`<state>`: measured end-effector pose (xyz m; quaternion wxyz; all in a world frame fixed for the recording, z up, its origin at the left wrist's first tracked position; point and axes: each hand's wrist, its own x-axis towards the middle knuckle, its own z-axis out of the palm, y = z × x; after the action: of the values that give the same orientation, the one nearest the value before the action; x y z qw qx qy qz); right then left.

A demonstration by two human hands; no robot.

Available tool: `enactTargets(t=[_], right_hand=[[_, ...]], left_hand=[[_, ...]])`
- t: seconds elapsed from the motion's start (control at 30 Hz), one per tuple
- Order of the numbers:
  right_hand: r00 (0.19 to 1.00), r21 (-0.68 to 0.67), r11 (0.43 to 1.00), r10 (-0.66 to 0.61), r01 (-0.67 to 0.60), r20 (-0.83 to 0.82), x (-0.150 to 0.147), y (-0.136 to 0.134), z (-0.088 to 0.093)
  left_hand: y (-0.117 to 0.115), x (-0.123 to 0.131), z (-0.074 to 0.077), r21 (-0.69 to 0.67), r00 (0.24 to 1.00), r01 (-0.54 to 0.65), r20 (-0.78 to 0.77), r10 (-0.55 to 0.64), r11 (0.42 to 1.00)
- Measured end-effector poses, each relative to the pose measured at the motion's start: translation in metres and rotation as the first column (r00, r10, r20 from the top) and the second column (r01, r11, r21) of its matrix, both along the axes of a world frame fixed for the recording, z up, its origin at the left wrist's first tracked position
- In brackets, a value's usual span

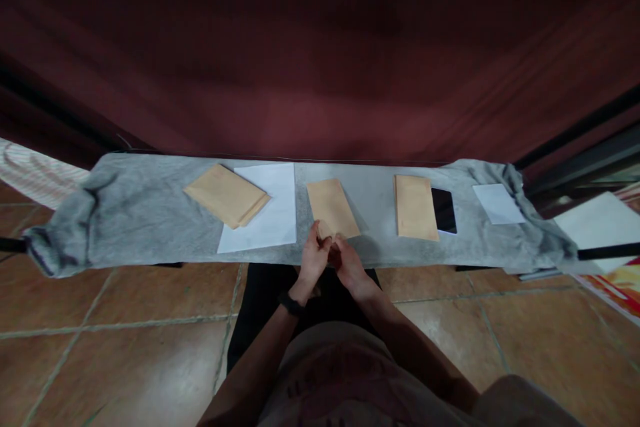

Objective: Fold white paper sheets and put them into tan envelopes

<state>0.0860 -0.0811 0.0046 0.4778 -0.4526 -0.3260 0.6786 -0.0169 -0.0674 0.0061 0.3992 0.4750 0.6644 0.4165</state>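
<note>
A tan paper envelope (334, 203) lies at a slant on the grey cloth in front of me, its near end between my hands. My left hand (316, 250), with a dark band on the wrist, pinches the envelope's near end, where a flap seems folded back. Close beside it, my right hand (346, 260) has its fingers closed on the same end. The fingertips of both hands nearly meet, and the exact fold under them is hidden. The envelope's far end rests flat and untouched.
Left of me, a stack of tan envelopes (225, 195) overlaps a large white sheet (280, 200). To the right, another envelope stack (415, 207) partly covers a dark-screened device (444, 210). A smaller white paper (499, 203) lies farther right on the grey cloth (145, 213). A dark red fabric wall (320, 113) rises behind.
</note>
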Motion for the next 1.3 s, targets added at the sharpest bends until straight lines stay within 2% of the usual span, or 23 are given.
enactTargets(t=[0.1,0.17,0.33,0.43,0.53,0.6,0.67,0.73,0.8,0.83,0.9,0.97,1.0,1.07,1.17,1.3], right_hand=[[0.998,-0.114,0.992,0.043,-0.049,-0.055,0.004,0.004,0.002],[0.996,-0.164,0.983,0.083,-0.087,-0.032,0.009,0.006,0.004],[0.976,-0.181,0.962,0.214,-0.205,0.029,0.026,0.007,0.012],[0.953,-0.178,0.941,0.299,-0.287,0.045,0.035,0.003,0.018],[0.924,-0.165,0.92,0.372,-0.355,0.089,0.044,0.001,0.019],[0.933,-0.104,0.947,0.317,-0.303,0.17,0.05,0.003,0.018],[0.93,0.043,0.981,0.165,-0.189,0.327,0.055,0.01,0.017],[0.849,0.242,0.957,0.009,-0.161,0.528,0.059,0.02,0.016],[0.698,0.385,0.873,-0.076,-0.299,0.712,0.062,0.029,0.015],[0.607,0.409,0.816,-0.091,-0.409,0.79,0.063,0.034,0.014],[0.411,0.372,0.696,-0.12,-0.614,0.904,0.064,0.04,0.01],[0.234,0.287,0.616,-0.168,-0.734,0.958,0.062,0.046,0.006],[0.167,0.252,0.597,-0.194,-0.762,0.967,0.061,0.049,0.003],[0.083,0.208,0.582,-0.234,-0.786,0.969,0.058,0.058,-0.002],[0.024,0.168,0.583,-0.246,-0.795,0.969,0.054,0.077,-0.005],[-0.019,0.131,0.606,-0.234,-0.785,0.972,0.049,0.106,-0.005]], left_hand=[[0.007,-0.005,-0.005,-0.018,0.996,0.002,0.089,-0.001,1.0],[0.012,-0.008,-0.007,-0.041,0.99,0.031,0.138,-0.025,0.999],[0.017,-0.013,-0.001,-0.07,0.985,0.085,0.159,-0.073,0.994],[0.016,-0.02,0.009,-0.109,0.992,0.124,0.003,-0.125,0.986],[0.017,-0.028,0.021,-0.138,0.951,0.183,-0.226,-0.211,0.973],[0.02,-0.032,0.028,-0.185,0.891,0.221,-0.36,-0.276,0.957],[0.023,-0.033,0.034,-0.264,0.816,0.23,-0.473,-0.333,0.937],[0.024,-0.032,0.039,-0.327,0.74,0.213,-0.561,-0.371,0.921],[0.022,-0.029,0.042,-0.335,0.678,0.196,-0.632,-0.375,0.921],[0.02,-0.027,0.042,-0.308,0.648,0.191,-0.674,-0.355,0.932],[0.012,-0.023,0.038,-0.19,0.577,0.187,-0.773,-0.264,0.964],[0.001,-0.02,0.029,-0.038,0.505,0.228,-0.849,-0.151,0.973],[-0.004,-0.018,0.023,0.018,0.485,0.276,-0.866,-0.123,0.961],[-0.014,-0.016,0.009,0.073,0.474,0.401,-0.87,-0.139,0.913],[-0.025,-0.016,-0.008,0.072,0.465,0.51,-0.861,-0.204,0.857],[-0.029,-0.02,-0.013,0.072,0.457,0.555,-0.859,-0.232,0.828]])
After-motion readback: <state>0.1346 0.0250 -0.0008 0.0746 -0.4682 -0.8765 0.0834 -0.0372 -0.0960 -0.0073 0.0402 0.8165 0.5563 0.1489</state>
